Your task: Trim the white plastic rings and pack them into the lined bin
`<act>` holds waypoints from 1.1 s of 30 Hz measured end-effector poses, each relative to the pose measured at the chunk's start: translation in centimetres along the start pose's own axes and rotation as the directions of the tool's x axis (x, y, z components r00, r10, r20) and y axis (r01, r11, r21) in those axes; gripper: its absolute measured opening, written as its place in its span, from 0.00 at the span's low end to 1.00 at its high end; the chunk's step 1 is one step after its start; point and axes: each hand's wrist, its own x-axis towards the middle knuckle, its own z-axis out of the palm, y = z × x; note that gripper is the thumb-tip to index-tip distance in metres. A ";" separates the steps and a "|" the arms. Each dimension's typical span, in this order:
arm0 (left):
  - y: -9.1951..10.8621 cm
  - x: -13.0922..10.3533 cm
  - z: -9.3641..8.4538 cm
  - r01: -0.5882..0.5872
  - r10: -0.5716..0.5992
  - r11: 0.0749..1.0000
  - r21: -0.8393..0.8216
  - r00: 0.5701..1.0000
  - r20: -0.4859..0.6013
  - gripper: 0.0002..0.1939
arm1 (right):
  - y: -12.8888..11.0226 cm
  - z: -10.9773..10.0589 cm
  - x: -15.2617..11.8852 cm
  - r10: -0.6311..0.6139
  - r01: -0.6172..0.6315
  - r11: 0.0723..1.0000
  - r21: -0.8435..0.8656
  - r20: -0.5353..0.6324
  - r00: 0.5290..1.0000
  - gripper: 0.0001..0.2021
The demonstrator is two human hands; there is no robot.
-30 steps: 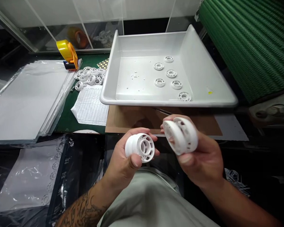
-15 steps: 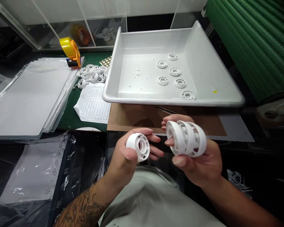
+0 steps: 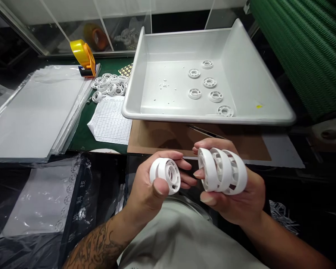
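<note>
My left hand (image 3: 142,192) is closed around two white plastic rings (image 3: 161,171) set face to face, its thumb pressing the near side. The front ring shows a toothed hub and slots in its face. To the right, my right hand (image 3: 250,196) grips a stack of white slotted rings (image 3: 222,172) lying on its side. One fingertip pokes out of the stack's open left end, and the thumb rests below. A small gap separates the two sets of rings. Palm and lower fingers of the right hand are partly hidden by the stack.
Beyond the hands stands a large white tray (image 3: 182,118) with several similar rings (image 3: 210,82) and small white scraps. Left of it are a ring pile (image 3: 109,84), a printed sheet (image 3: 110,121), a tape dispenser (image 3: 86,59) and plastic-sleeved sheets (image 3: 36,108). Tweezers (image 3: 204,131) lie on brown board.
Two rings now show in my left hand where one showed before. The right hand's stack has shifted slightly down and turned a little. The view has moved slightly.
</note>
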 end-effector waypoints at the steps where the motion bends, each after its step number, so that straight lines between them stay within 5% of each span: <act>1: 0.0 -0.1 0.0 -0.013 0.013 1.000 -0.003 1.000 -0.007 0.36 | 0.0 0.0 0.0 -0.002 0.002 1.000 -0.004 0.006 1.000 0.08; 10: 1.4 -1.3 0.9 -0.128 0.140 0.979 0.161 0.988 -0.071 0.31 | -0.2 -0.5 -0.5 -0.023 0.027 0.995 -0.100 0.037 0.999 0.11; 15: 1.4 -1.8 0.9 -0.251 0.267 0.924 0.287 0.964 -0.017 0.33 | -0.2 -0.5 -0.2 -0.048 0.056 0.990 -0.127 0.063 0.997 0.09; 26: 1.6 -2.0 -0.3 -0.328 0.356 0.849 0.414 0.934 0.009 0.34 | 0.6 -1.0 0.3 -0.057 0.071 0.975 -0.212 0.069 0.996 0.10; 28: 1.5 -1.9 -0.7 -0.330 0.357 0.854 0.402 0.934 0.008 0.34 | 2.3 -1.6 0.7 0.012 0.032 0.919 -0.393 0.109 0.994 0.10; 33: 1.5 -1.8 -1.5 -0.306 0.332 0.896 0.321 0.943 -0.027 0.34 | 7.4 -2.8 2.0 0.387 -0.108 0.559 -0.822 0.144 0.911 0.15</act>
